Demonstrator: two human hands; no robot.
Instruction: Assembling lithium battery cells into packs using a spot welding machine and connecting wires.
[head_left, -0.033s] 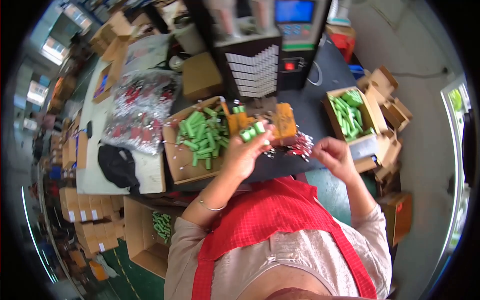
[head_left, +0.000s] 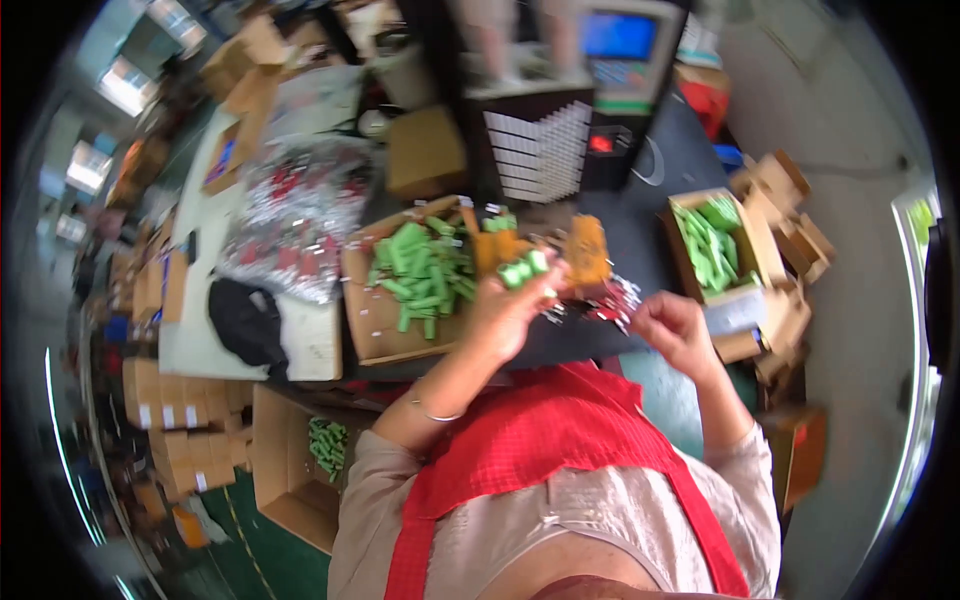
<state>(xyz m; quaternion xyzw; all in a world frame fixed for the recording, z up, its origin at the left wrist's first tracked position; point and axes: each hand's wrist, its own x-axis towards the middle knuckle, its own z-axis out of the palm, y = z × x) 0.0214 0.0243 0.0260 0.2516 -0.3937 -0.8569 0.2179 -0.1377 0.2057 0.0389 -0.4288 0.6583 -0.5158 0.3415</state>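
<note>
My left hand is curled palm-up around a few green cylindrical battery cells, their pale ends showing. It is just in front of the orange-yellow blocks at the base of a dark machine. To the right, my right hand has thumb and forefinger pinched together beside a heap of small red and silver strips. Whatever sits between those fingertips is too small to make out. A couple more green cells stand behind the left-hand block.
A shallow cardboard box of loose green cells lies left of my left hand. Another carton of green pieces stands at the right. A clear bag of small metal parts and a black cap lie on the pale table at left.
The whole view has shifted, so the bench appears further right. My right hand's fingertips are closer to the heap of strips. My left hand still holds the green cells.
</note>
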